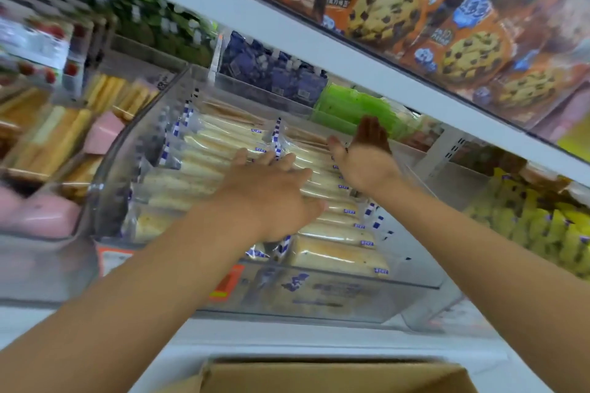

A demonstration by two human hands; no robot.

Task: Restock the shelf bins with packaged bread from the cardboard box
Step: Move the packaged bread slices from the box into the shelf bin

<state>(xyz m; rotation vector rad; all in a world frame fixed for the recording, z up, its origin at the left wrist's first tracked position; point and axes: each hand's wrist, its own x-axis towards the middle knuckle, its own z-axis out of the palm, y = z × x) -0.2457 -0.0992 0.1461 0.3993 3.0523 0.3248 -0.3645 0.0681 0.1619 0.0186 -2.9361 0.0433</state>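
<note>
A clear plastic shelf bin [415, 277] holds two rows of packaged bread [338, 254] in clear wrappers with blue-and-white checks. My left hand [271, 188] lies flat on top of the packs in the middle of the bin, fingers straight. My right hand [367, 153] reaches deeper on the right side, fingers straight and upright against the back packs. Neither hand holds a pack. The cardboard box [335, 376] shows its top edge at the bottom of the view, below the shelf.
The upper shelf edge [287, 29] runs close above the hands, with cookie boxes [463, 51] on it. Neighbouring bins hold yellow packs [542, 233] at right, sandwich bread [48, 137] at left, and blue [271, 73] and green [351, 105] packs behind.
</note>
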